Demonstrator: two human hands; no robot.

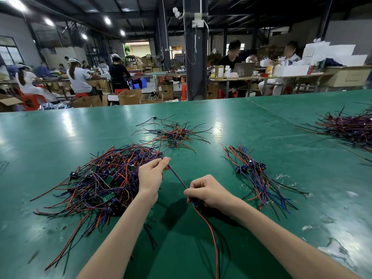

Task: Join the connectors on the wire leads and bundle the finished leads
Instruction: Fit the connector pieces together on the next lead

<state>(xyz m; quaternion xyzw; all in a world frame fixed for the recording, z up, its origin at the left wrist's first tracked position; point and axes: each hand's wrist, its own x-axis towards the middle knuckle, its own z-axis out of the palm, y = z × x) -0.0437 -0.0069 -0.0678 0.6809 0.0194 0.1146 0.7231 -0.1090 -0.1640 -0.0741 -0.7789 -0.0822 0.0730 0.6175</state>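
Both forearms reach out over the green bench (pixel 261 121), hands apart. The left hand (pixel 151 175) pinches a purple lead (pixel 177 177) between thumb and fingers. The lead runs taut down to the right hand (pixel 209 191), which is curled round a blue connector (pixel 194 203) (red and black wires (pixel 211 232) trail out below it). There's a big tangled pile (pixel 96 182) just left of the left hand, a tidier bunch (pixel 255 178) off to the right, and a small pile (pixel 173 134) further back. Cardboard boxes (pixel 128 96) sit on the floor beyond; I can't make out what's in them.

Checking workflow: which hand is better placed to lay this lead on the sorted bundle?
Probably right: the right hand grips the connector, nearest the sorted bundle; the left hand pinches the lead by the tangled pile.
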